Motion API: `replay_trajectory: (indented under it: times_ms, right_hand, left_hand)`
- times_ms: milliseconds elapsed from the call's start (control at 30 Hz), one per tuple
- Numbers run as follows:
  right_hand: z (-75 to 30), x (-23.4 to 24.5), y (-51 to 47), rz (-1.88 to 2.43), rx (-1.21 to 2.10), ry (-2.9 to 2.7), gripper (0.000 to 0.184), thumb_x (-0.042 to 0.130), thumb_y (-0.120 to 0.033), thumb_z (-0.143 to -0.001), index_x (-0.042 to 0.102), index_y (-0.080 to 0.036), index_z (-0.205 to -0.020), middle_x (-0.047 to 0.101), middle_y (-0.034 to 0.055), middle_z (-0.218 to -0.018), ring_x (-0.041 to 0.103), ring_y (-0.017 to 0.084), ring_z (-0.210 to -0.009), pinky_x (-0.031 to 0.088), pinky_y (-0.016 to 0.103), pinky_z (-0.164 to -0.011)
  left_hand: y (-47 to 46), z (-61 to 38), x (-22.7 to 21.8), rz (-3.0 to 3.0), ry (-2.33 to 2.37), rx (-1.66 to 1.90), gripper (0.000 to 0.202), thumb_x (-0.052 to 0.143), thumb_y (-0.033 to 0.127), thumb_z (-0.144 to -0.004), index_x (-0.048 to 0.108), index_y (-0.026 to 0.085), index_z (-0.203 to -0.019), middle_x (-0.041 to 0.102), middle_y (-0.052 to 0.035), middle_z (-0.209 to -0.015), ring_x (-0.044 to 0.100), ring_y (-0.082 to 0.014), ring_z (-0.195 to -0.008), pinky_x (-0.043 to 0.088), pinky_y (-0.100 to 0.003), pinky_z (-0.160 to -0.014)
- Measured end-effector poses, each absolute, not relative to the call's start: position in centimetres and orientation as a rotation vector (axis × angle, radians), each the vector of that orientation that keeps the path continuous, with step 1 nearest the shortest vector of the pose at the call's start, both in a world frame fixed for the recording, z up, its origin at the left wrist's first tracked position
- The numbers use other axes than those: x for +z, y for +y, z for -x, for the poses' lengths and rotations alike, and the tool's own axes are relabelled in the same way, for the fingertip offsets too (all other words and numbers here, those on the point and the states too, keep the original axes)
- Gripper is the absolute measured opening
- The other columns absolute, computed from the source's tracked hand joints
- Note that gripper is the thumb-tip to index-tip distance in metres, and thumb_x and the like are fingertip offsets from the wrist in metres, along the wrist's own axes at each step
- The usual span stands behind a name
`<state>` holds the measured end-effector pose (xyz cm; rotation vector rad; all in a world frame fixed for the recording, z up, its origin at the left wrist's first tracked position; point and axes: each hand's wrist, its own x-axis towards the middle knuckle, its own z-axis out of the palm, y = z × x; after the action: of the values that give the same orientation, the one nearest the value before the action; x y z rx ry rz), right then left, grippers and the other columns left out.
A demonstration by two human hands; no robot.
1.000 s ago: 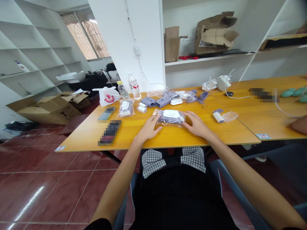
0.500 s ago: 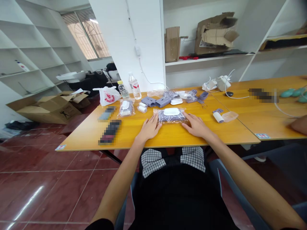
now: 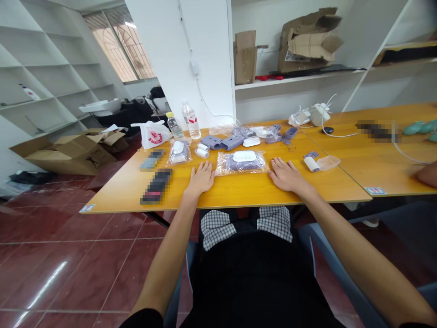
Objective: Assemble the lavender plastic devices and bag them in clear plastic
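A clear plastic bag (image 3: 223, 165) lies flat on the table in front of me, with a white brush-like piece (image 3: 244, 156) and purple-grey parts inside. Just left of it my left hand (image 3: 201, 176) rests palm down on the wood, fingers stretched out and holding nothing. On the bag's other side my right hand (image 3: 286, 174) lies flat too, fingers spread and empty. Both hands are apart from the bag. White rollers (image 3: 202, 151) and a second bagged set (image 3: 179, 152) lie beyond my left hand. Nearest my right hand is a white roller (image 3: 311, 164) beside a clear tray (image 3: 328, 163).
Purple-grey housings (image 3: 232, 143) and loose plastic lie along the back of the wooden table (image 3: 239, 193). Two bottles (image 3: 191, 120) and a white carrier bag (image 3: 153, 135) stand at the back left. Cables and white adapters (image 3: 319, 114) lie at right. Another person's arm (image 3: 427, 175) reaches in at the right edge.
Both hands have moved outward, off the ends of the plastic bag, left hand to the left and right hand to the right. The bag stays in place, its ends now uncovered.
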<state>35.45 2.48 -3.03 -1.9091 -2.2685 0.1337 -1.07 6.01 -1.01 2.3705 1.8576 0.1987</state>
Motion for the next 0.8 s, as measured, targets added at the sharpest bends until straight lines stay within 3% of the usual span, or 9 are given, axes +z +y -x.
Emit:
replay_trajectory:
  times_ms: [167,400,567,700,800]
  right_hand:
    - [-35.51,-3.15,2.64,1.887,0.133,-2.262,0.074,0.027,-0.047,-0.108,0.040,-0.007,-0.170,0.035,0.0210,-0.178,0.030,0.038,-0.168,0.023,0.065,-0.135]
    - [-35.30,-2.69,2.42,1.963,0.120,-2.288,0.075,0.022,-0.045,-0.110,0.037,-0.002,-0.170,0.029,0.0210,-0.181,0.025,0.035,-0.170,0.021,0.061,-0.137]
    - [-35.46,-2.90,2.45,1.906,0.098,-2.283,0.069,0.026,-0.046,-0.110,0.040,-0.014,-0.170,0.036,0.0167,-0.180,0.028,0.036,-0.169,0.025,0.065,-0.135]
    - [-35.48,-3.12,2.46,1.881,0.079,-2.282,0.067,0.026,-0.046,-0.111,0.043,-0.017,-0.170,0.038,0.0154,-0.179,0.031,0.038,-0.168,0.026,0.067,-0.134]
    - [-35.58,-3.21,2.41,1.846,0.066,-2.310,0.064,0.027,-0.045,-0.112,0.049,-0.020,-0.167,0.040,0.0149,-0.178,0.032,0.041,-0.167,0.027,0.070,-0.132]
  left_hand:
    - [5.74,0.73,-0.62,-2.369,1.864,0.178,0.061,0.031,0.038,-0.111,0.041,0.020,-0.169,0.029,-0.0137,-0.181,0.024,-0.0399,-0.170,0.018,-0.074,-0.133]
    - [5.41,0.43,-0.29,-2.389,1.905,0.098,0.061,0.027,0.038,-0.112,0.039,0.022,-0.170,0.028,-0.0101,-0.182,0.024,-0.0380,-0.170,0.020,-0.073,-0.134]
    - [5.28,0.46,-0.23,-2.401,1.892,0.118,0.060,0.028,0.038,-0.113,0.039,0.024,-0.170,0.029,-0.0097,-0.182,0.024,-0.0387,-0.170,0.021,-0.076,-0.133]
    - [5.18,0.51,-0.40,-2.426,1.805,0.226,0.066,0.038,0.043,-0.111,0.029,0.024,-0.174,0.035,-0.0128,-0.180,0.027,-0.0426,-0.168,0.019,-0.078,-0.131]
    - [5.16,0.35,-0.73,-2.491,1.657,0.345,0.074,0.044,0.047,-0.110,0.021,0.022,-0.176,0.038,-0.0168,-0.177,0.032,-0.0416,-0.166,0.019,-0.074,-0.133]
